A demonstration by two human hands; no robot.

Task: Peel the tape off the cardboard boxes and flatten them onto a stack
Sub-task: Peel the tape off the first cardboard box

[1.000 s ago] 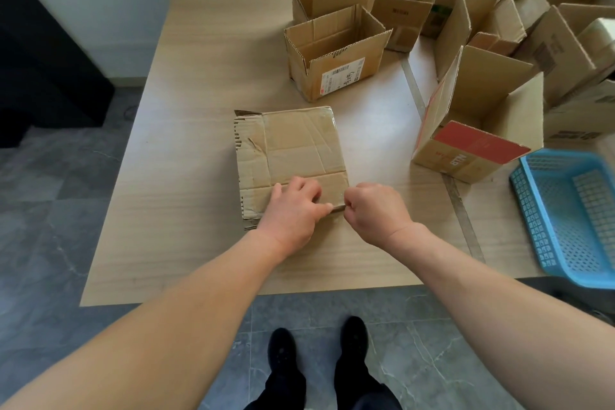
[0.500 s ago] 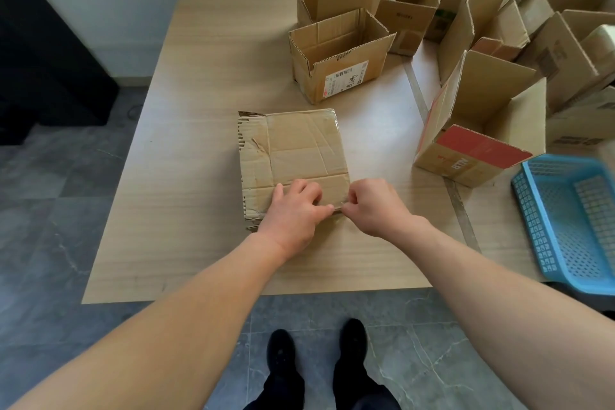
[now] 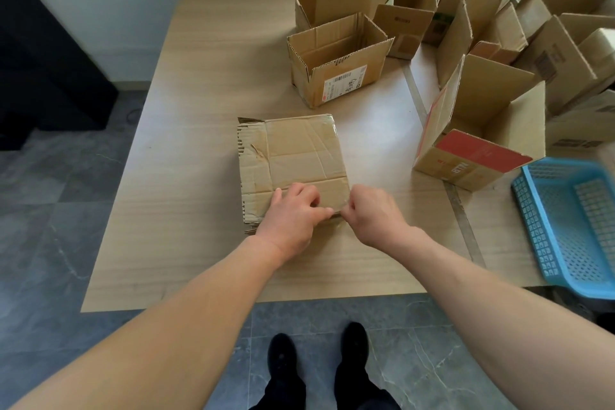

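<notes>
The flattened box [image 3: 293,156] lies on the table [image 3: 186,176], near the front edge. The left hand [image 3: 291,213] presses down on its near part. The right hand [image 3: 372,213] pinches its near-right corner with curled fingers.

Flattened box [image 3: 293,156] on table [image 3: 199,76], left hand [image 3: 293,216] pressing its near edge, right hand [image 3: 372,213] pinching its corner
</notes>
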